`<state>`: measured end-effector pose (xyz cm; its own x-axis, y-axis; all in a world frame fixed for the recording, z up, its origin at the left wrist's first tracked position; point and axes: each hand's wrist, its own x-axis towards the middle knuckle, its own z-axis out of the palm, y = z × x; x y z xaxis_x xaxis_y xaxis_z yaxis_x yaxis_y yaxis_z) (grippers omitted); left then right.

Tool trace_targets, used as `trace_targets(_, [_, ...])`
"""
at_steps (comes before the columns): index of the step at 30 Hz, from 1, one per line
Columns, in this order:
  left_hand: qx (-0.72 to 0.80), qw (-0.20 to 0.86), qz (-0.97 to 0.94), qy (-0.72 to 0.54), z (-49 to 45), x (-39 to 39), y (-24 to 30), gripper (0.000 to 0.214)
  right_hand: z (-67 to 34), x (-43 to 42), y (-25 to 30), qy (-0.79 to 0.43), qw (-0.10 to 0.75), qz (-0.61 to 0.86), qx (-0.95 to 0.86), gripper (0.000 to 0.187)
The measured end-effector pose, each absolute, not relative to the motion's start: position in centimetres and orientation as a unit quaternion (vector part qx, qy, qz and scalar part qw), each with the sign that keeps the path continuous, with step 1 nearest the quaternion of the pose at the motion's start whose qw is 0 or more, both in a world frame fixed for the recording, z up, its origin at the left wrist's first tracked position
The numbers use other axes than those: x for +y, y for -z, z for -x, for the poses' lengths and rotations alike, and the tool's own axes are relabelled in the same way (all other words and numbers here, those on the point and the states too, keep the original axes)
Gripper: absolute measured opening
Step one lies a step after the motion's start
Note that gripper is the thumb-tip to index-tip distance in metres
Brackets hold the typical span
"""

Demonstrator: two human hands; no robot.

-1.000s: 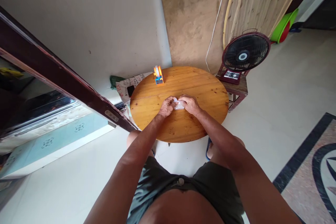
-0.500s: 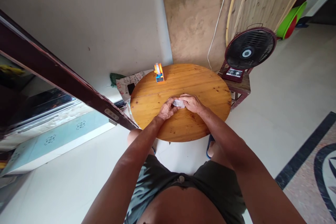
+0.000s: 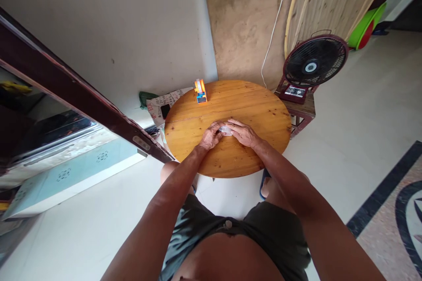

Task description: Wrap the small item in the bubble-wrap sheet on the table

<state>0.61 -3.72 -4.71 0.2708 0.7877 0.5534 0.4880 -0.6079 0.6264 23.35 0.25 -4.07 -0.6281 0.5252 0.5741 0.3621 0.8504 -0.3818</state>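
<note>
Both my hands rest together at the middle of a round wooden table [image 3: 263, 140]. My left hand [image 3: 211, 135] has its fingers curled round a small whitish, clear object [image 3: 226, 130]. My right hand [image 3: 243, 131] lies over the same object from the right, its fingers stretched forward and pressed on it. Most of the object is hidden between the fingers, and I cannot make out what it is. An orange and blue block toy [image 3: 200, 91] stands at the table's far edge, well apart from my hands.
A black floor fan [image 3: 314, 62] sits on a low wooden stool [image 3: 301, 109] right of the table. A dark wooden door frame [image 3: 75, 92] runs along the left. Newspaper with a dark phone [image 3: 165, 110] lies on the floor behind the table.
My right hand's fingers have stretched out flatter over the small object. Both hands stay at the same spot on the table. The camera has shifted slightly.
</note>
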Motion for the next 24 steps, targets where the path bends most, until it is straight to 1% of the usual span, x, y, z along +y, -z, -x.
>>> trace_targets(9, [0.420, 0.149, -0.784, -0.431, -0.5, -3.9, 5.1, 0.042, -23.7, -0.7, 3.9, -0.135, 0.356, 0.244, -0.892, 0.044])
trace_targets(13, [0.423, 0.137, -0.787, -0.427, -0.5, -4.0, 5.2, 0.042, -23.4, -1.0, 3.5, -0.144, 0.381, 0.265, -0.874, 0.035])
trace_targets(19, [0.416, 0.125, -0.790, -0.433, -0.5, -3.8, 5.5, 0.042, -22.4, -1.1, 3.4, -0.137, 0.418, 0.303, -0.845, 0.029])
trace_targets(24, [0.418, 0.126, -0.786, -0.437, -0.3, -3.6, 6.0, 0.042, -22.1, -1.2, 3.5, -0.141, 0.421, 0.319, -0.837, 0.025])
